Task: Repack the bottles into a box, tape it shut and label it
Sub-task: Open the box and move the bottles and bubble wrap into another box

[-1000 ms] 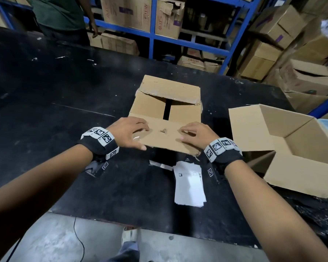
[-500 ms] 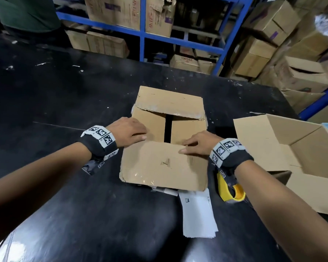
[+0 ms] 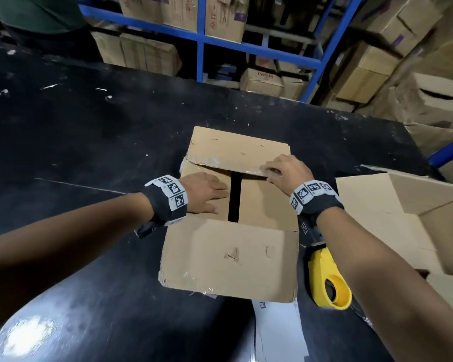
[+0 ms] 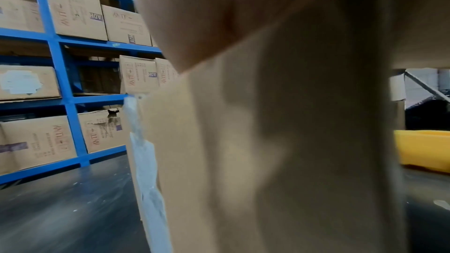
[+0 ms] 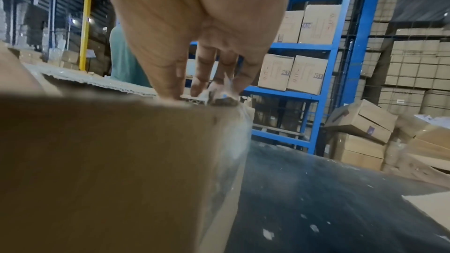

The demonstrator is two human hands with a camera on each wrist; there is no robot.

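brown cardboard box [image 3: 230,259] on black table, inner flaps down, near flap open, far flap half-folded

- Brown corrugated cardboard box [image 3: 230,259]: matt, creased; fluted core exposed at the torn flap edge [image 5: 194,101]; glossy clear tape remnants along edges.
- Black bench [image 3: 89,142]: dull sheen, scuffed, flecked with white specks.
- Yellow tape dispenser [image 3: 327,278]: smooth, glossy plastic.
- White paper sheets [image 3: 277,333]: matt, flat.
- Blue shelving frame [image 3: 202,45]: painted metal, smooth.
- Second open brown cardboard box [image 3: 392,220]: matt, cleaner surface.
- Black wristbands [image 3: 165,207]: cloth, carrying printed black-and-white tags.
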